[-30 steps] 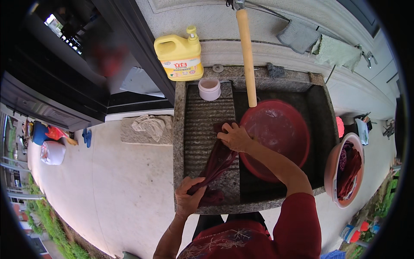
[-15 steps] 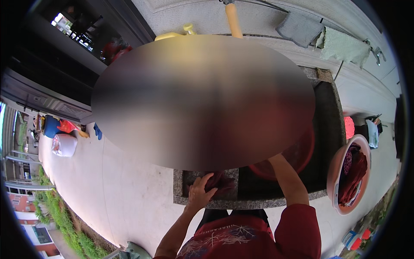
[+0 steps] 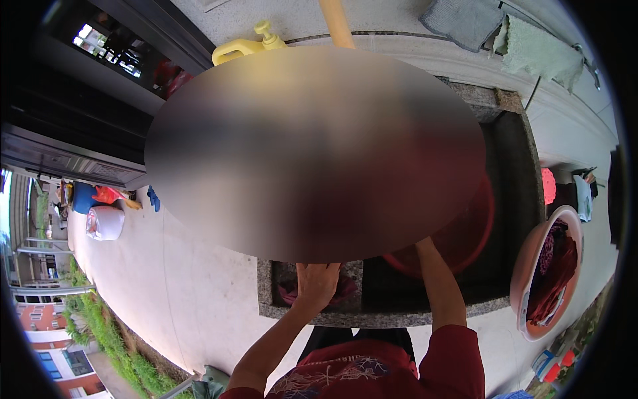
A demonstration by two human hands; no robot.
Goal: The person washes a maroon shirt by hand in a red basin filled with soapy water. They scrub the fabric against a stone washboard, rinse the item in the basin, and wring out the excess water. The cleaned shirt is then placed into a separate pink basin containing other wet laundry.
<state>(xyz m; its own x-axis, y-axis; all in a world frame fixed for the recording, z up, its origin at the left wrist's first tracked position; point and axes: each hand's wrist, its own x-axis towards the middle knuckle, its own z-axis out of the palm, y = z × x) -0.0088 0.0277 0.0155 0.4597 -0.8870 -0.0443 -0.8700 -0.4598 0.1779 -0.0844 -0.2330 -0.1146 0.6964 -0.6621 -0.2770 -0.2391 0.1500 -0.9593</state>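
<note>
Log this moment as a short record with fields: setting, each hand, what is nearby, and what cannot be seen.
Setting: outdoor stone wash sink on pale paving
Left hand: left hand pressed flat on a dark red cloth at the sink's near edge
Right hand: hidden under a large blur; only the forearm shows, reaching toward the red basin
Nearby: pink tub of laundry to the right; yellow jug beyond the sink
Unseen: most of the sink's middle

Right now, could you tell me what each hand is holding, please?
The left hand presses on the dark red cloth at its near end; the right hand is hidden.
</note>
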